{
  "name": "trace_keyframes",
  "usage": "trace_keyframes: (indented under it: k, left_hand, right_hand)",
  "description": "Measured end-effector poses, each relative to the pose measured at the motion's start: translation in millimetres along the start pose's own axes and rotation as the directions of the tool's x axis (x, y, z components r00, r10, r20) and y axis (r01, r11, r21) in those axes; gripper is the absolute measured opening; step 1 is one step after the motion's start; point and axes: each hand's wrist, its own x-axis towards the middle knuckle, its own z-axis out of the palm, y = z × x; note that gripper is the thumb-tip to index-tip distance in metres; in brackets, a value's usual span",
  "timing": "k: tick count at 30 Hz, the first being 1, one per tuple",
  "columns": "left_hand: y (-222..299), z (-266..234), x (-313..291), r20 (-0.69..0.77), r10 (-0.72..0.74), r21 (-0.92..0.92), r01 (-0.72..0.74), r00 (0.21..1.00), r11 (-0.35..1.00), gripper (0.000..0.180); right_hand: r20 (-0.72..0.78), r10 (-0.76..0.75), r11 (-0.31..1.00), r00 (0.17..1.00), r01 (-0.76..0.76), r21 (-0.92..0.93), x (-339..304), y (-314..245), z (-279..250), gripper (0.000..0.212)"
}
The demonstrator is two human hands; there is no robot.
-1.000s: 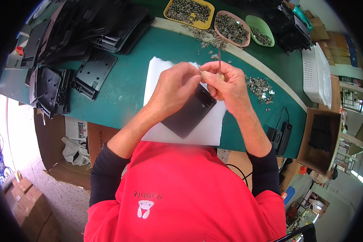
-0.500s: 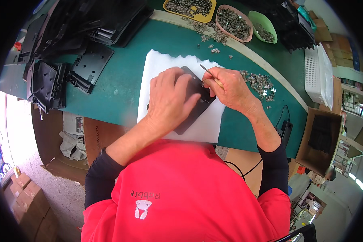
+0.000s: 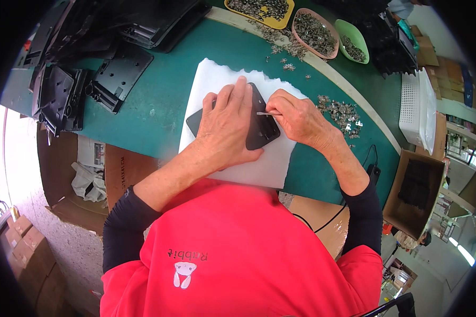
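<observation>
A black plastic panel [image 3: 258, 138] with rounded corners and small holes lies on a white sheet [image 3: 269, 171] at the table's edge. My left hand [image 3: 225, 124] rests flat across it, fingers stretched out and thumb apart, covering its middle. From the right, my right hand [image 3: 296, 115] pinches a thin hand tool [image 3: 264, 113]. Its slim metal end points left over the panel's right part, close to some raised dark details. Most of the tool's handle is hidden in my fingers, and whether its tip touches the panel I cannot tell.
Small metal clips [image 3: 339, 113] lie heaped on the green table [image 3: 158, 95] right of the sheet. Beyond a pale strip stand a yellow tray [image 3: 280, 22], a pink bowl [image 3: 322, 53] and a green bowl [image 3: 354, 29] of small parts. Black panels [image 3: 124, 68] are piled at left.
The panel has turned on the sheet, and my left hand now lies flatter over it. In my right hand, the tool's end has swung from pointing up and away to pointing left, onto the panel.
</observation>
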Motion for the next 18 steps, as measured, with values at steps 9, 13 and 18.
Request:
trace_keyframes:
  k: [9,13,18]
  left_hand:
    - [-8.4,-17.0,5.5,0.066,0.054,-0.039,-0.052,0.996,0.998,0.107]
    - [-8.3,-19.1,7.4,0.083,0.061,-0.053,-0.057,0.995,0.997,0.105]
    - [-11.0,-16.2,5.8,0.036,0.09,-0.044,-0.089,0.995,0.995,0.104]
  right_hand:
    - [-0.025,-0.179,0.953,0.983,0.168,-0.252,4.4,-1.8,9.3,0.017]
    - [0.051,-0.206,0.881,0.977,0.208,-0.425,5.1,-10.3,7.3,0.014]
    - [0.086,-0.193,0.897,0.977,0.211,-0.387,6.9,-12.6,6.5,0.013]
